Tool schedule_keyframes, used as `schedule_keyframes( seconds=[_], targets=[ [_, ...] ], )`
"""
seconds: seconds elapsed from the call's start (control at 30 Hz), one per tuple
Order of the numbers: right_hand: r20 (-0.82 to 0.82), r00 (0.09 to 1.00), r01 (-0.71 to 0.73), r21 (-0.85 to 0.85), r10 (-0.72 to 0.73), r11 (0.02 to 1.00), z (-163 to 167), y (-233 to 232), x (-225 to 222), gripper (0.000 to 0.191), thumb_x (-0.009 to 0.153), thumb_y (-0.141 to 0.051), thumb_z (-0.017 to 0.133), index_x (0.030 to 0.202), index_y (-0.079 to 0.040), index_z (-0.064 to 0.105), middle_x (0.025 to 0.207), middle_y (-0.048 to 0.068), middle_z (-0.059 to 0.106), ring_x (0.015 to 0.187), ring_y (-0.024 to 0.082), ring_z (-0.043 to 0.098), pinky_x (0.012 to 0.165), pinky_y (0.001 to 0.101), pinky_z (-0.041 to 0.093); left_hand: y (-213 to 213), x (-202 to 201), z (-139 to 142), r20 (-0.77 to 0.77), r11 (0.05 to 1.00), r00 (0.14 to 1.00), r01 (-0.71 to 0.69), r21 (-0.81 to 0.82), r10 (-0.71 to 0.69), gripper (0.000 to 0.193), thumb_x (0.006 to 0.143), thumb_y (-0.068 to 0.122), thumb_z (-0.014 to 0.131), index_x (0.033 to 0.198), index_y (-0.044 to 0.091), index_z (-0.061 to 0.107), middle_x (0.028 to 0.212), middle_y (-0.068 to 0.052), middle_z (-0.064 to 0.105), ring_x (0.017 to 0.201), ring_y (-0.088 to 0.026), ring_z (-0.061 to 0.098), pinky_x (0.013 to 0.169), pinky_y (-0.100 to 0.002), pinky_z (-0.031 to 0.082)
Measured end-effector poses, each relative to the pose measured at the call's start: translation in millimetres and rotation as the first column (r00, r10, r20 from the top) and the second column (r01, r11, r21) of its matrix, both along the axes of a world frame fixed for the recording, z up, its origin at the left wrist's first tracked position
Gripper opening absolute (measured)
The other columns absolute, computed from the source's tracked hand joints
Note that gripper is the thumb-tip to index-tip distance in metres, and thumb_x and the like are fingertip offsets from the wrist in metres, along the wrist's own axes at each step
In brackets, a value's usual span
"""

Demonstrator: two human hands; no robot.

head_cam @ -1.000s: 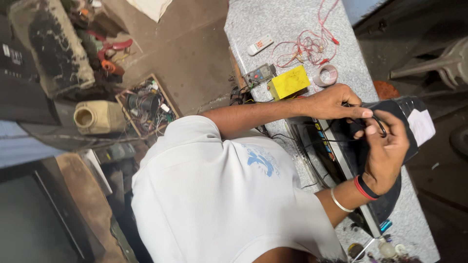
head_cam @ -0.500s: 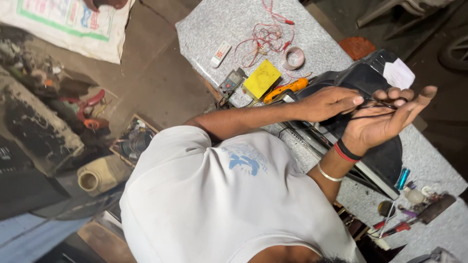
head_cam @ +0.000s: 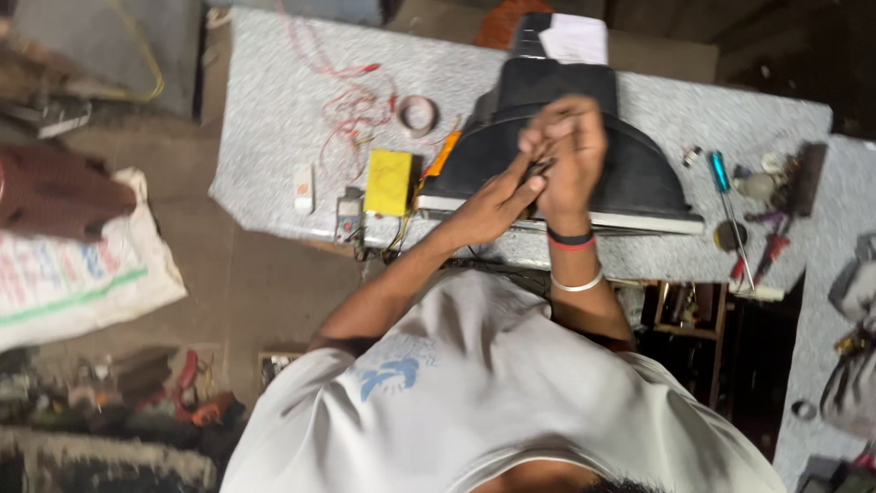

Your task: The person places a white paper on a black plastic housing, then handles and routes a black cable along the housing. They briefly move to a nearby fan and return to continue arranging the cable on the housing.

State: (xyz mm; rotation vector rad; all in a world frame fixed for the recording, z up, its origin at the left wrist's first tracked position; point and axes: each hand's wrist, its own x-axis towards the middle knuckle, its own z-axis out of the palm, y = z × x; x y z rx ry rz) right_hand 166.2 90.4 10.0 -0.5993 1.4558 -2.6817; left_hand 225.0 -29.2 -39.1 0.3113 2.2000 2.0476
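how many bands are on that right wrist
3: a black band nearest the right hand, a red band right against it, and a white bangle further down the forearm. None looks hidden.

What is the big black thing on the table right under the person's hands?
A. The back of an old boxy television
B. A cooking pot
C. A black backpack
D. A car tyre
A: the big black thing under the left hand and right hand has a flared plastic shell that narrows toward the far side, with a pale front rim on the grey table, like the back of an old tube television.
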Motion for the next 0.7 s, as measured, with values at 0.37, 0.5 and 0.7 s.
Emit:
schedule_keyframes(
  seconds=[0.37,0.5,0.7],
  targets=[
    [0.253,0.948,-0.143,-0.199,0.192,0.970,-15.0,48.1,13.5,0.039,0.117,-0.041,0.037,0.095,-0.011,0.047,0.064,-0.005,0.028,0.050,0.006,0.028,0.047,0.0267,0.029,24.9,-4.3,8.6,-0.159,0.936,0.987,-0.031,-0.350,-0.026,0.038,0.101,0.028,0.064,0.085,-0.007,0.064,0.076,-0.027,0.066,0.078,-0.045,0.068,0.068,-0.051,0.050],
    [0.245,0.942,-0.158,-0.272,0.228,0.949,-25.1,59.2,8.4,0.046,0.115,-0.051,0.032,0.088,-0.015,0.041,0.060,-0.004,0.025,0.044,0.008,0.025,0.042,0.0270,0.028,17.8,0.9,32.5,-0.144,0.950,0.984,0.054,-0.307,-0.103,0.039,0.098,0.032,0.067,0.093,-0.006,0.066,0.075,-0.025,0.067,0.070,-0.040,0.069,0.061,-0.047,0.050],
    [0.303,0.935,-0.089,-0.303,0.185,0.949,-19.4,50.9,6.8,0.043,0.113,-0.050,0.038,0.091,-0.013,0.046,0.064,-0.003,0.033,0.048,0.010,0.035,0.047,0.0273,0.034,16.0,10.5,39.6,-0.198,0.990,0.979,-0.064,-0.125,0.038,0.030,0.101,0.027,0.065,0.092,-0.002,0.065,0.070,-0.017,0.066,0.060,-0.031,0.064,0.056,-0.039,0.051]
  ],
)
